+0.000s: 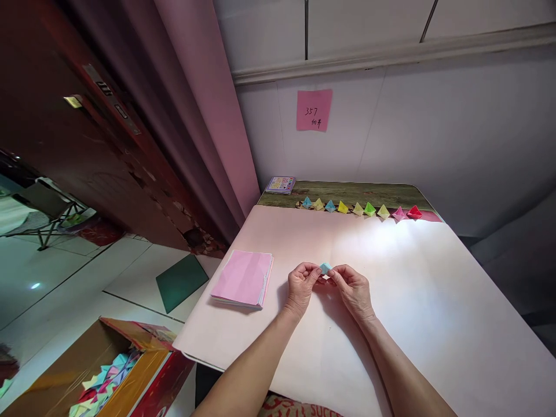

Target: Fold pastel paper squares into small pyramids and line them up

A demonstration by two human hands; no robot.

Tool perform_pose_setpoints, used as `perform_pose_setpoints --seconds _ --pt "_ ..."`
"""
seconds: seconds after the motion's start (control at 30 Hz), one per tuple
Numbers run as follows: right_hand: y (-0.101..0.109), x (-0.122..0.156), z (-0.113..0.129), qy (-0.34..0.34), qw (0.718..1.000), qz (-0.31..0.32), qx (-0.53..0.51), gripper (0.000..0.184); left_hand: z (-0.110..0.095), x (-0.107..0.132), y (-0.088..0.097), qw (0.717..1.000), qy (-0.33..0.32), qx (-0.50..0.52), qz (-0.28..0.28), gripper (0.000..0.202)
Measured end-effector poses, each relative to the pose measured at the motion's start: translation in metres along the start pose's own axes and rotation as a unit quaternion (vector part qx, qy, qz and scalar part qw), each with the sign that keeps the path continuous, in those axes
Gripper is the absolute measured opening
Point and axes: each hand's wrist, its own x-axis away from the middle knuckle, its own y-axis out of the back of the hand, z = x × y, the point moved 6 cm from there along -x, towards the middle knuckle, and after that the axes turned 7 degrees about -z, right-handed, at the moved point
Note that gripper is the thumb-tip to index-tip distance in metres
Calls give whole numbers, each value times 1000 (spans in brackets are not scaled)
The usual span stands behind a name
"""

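Note:
Between my fingertips, just above the middle of the table, is a small folded piece of light blue paper (325, 268). My left hand (303, 285) pinches its left side with thumb and fingers. On its right side, my right hand (353, 288) grips it the same way. The exact folds are too small to make out. To the left of my hands lies a stack of square paper sheets (243, 278), with a pink sheet on top.
Several small folded paper pieces (343, 207) in various colours stand in a row along the table's far edge. A small purple-edged pack (281, 185) lies at the back left. An open cardboard box (143, 370) with folded paper inside stands on the floor at left.

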Motion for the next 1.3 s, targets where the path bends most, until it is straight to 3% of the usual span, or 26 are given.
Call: perform_pose_setpoints --seconds 0.2,0.37,0.6,1.03,1.3 --pt "1 -1 2 7 1000 21 13 35 -1 1 -1 1000 16 -7 17 39" --pt "4 -3 3 41 998 -4 42 32 1 1 -3 999 39 -24 23 40" --pt "4 -3 -6 17 1000 -22 1 36 2 1 -4 999 35 -4 25 40" --pt "7 2 5 74 995 -40 51 28 3 2 0 999 34 -8 14 33" --pt "2 -2 -5 9 1000 -3 18 30 6 2 1 999 31 -9 9 27"
